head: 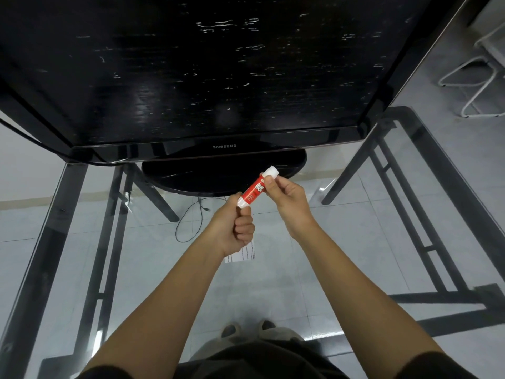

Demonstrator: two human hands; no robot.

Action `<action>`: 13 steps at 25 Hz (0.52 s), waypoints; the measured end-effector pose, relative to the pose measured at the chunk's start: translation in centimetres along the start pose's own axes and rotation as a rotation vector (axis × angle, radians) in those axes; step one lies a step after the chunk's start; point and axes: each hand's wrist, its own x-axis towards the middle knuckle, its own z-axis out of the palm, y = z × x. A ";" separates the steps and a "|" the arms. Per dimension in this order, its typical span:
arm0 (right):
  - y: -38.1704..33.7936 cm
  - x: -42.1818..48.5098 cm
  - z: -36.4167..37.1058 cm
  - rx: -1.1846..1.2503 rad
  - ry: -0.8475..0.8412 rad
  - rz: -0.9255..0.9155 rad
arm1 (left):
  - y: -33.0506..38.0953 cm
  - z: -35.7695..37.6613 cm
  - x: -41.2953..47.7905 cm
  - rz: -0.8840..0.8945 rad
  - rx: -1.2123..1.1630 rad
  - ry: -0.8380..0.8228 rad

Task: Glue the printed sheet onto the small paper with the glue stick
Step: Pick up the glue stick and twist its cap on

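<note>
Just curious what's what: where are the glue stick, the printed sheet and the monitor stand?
glue stick [253, 190]: head view, red label.
printed sheet [246, 255]: head view, visible lower strip.
monitor stand [207, 176]: head view, glossy black base.

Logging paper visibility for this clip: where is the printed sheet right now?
Head view, near centre: the printed sheet peeks out below the left hand, which partly hides it; that hand and the right hand hold the glue stick above it.

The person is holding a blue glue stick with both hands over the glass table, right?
Not quite. The glue stick is red and white, not blue. The head view shows the left hand and the right hand both holding it over the glass table.
</note>
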 end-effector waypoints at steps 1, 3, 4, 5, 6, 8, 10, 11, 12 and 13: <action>0.0 0.0 0.0 -0.007 -0.001 0.002 | 0.1 0.1 -0.1 -0.036 -0.065 0.007; 0.0 0.1 0.0 0.011 0.018 0.010 | -0.4 0.1 -0.1 0.121 -0.123 0.030; 0.0 0.1 -0.1 0.022 0.027 0.014 | -0.8 0.2 -0.1 0.266 -0.137 0.028; 0.0 0.1 -0.1 0.028 0.035 0.016 | -1.2 0.3 -0.1 0.404 -0.098 0.024; -0.1 0.1 -0.1 0.031 0.040 0.017 | -1.5 0.4 -0.2 0.502 -0.015 0.027; -0.2 0.1 -0.1 0.035 0.045 0.022 | -1.7 0.7 -0.1 0.546 0.109 0.088; -0.4 0.1 -0.1 0.038 0.035 0.013 | -1.1 1.0 -0.3 0.451 0.118 0.130; -0.4 0.1 -0.1 0.037 0.024 0.007 | -0.7 1.0 -0.4 0.363 0.097 0.136; -0.4 0.0 -0.1 0.031 0.010 0.003 | -0.3 1.0 -0.5 0.249 0.063 0.126; -0.4 0.0 0.0 0.017 -0.006 0.003 | 0.0 0.9 -0.5 0.120 0.011 0.106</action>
